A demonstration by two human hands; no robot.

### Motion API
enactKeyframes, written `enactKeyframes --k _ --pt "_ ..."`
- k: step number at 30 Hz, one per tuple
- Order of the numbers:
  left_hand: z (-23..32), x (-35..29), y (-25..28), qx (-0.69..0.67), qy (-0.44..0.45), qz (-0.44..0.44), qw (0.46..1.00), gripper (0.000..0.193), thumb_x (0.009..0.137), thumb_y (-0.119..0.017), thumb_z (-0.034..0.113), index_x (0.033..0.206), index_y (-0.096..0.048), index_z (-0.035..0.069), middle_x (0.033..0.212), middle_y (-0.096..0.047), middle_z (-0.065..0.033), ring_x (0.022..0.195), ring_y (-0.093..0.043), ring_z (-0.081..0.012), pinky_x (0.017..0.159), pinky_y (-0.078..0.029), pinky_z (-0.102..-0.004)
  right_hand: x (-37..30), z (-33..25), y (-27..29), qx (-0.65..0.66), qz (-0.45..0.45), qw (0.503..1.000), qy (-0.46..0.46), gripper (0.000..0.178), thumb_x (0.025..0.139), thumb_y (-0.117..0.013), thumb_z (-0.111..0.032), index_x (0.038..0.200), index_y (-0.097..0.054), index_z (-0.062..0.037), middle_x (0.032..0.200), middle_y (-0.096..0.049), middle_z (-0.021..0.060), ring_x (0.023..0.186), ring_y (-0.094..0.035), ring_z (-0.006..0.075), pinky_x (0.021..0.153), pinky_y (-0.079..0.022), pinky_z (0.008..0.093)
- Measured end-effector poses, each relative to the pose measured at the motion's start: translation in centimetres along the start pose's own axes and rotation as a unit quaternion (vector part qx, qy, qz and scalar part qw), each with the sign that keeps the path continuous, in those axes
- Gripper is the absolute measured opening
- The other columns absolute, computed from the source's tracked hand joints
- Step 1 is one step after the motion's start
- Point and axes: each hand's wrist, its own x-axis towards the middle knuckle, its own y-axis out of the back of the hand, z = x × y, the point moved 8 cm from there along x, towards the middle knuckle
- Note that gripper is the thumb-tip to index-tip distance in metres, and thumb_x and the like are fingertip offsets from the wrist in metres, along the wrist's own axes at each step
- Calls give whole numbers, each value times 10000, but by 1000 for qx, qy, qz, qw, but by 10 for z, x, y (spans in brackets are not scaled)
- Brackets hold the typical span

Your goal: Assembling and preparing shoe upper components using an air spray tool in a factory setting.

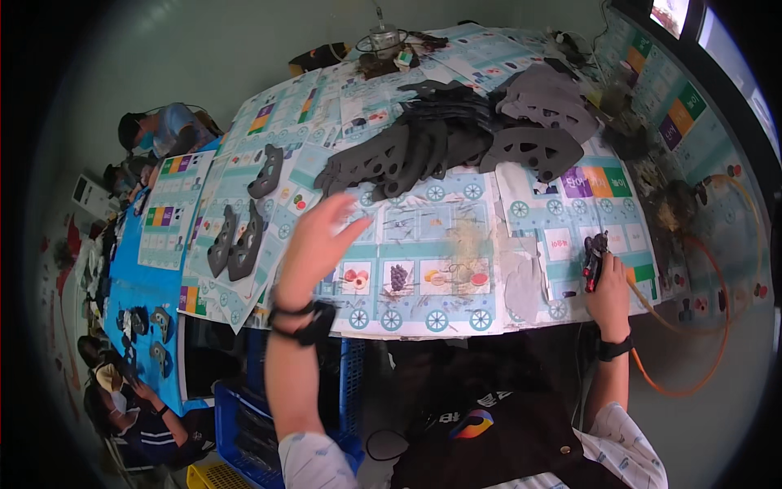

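My left hand point(322, 240) is raised over the table, a little smeared by motion. Its fingers are stretched apart with nothing in them. Just beyond it lies a heap of dark grey, flat pieces with triangular cut-outs point(423, 151), shaped like shoe uppers. Single pieces of the same kind rest to the left: one grey piece point(265, 173) further back and two more nearer, including a grey piece point(244, 244). At the table's right side, my right hand point(609, 293) is closed around a small dark spray gun point(594, 257) with red parts.
Printed sheets point(436, 314) cover the table. An orange hose point(692, 389) loops down at the right. At the back stands a glass jar point(384, 39) amid dark clutter. Co-workers sit left at a blue table point(130, 281); a blue crate point(244, 440) is below.
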Motion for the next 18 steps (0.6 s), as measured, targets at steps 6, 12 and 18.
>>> enactKeyframes --k 6,12,18 --pt "-36 145 -82 244 60 98 963 614 945 -674 548 1174 -676 -22 1071 -737 -258 1030 -707 -417 873 -577 -495 -7 -7 3 36 -3 999 10 416 816 -687 -11 1188 -510 47 1098 -572 250 1076 -547 469 916 -482 523" --pt "-35 158 -83 277 139 100 946 231 927 -576 164 924 -769 37 1007 -749 -253 1043 -713 -428 871 -587 -510 -5 5 3 58 -6 998 23 492 795 -690 4 1249 -508 55 1137 -579 261 1098 -547 477 932 -484 521" --pt "113 24 -15 213 -183 276 919 253 825 -724 36 1060 -773 118 828 -696 -84 843 -602 -297 779 -505 -427 -4 16 47 184 -64 980 -22 434 837 -656 53 1265 -588 40 1084 -650 212 928 -633 391 837 -516 419"
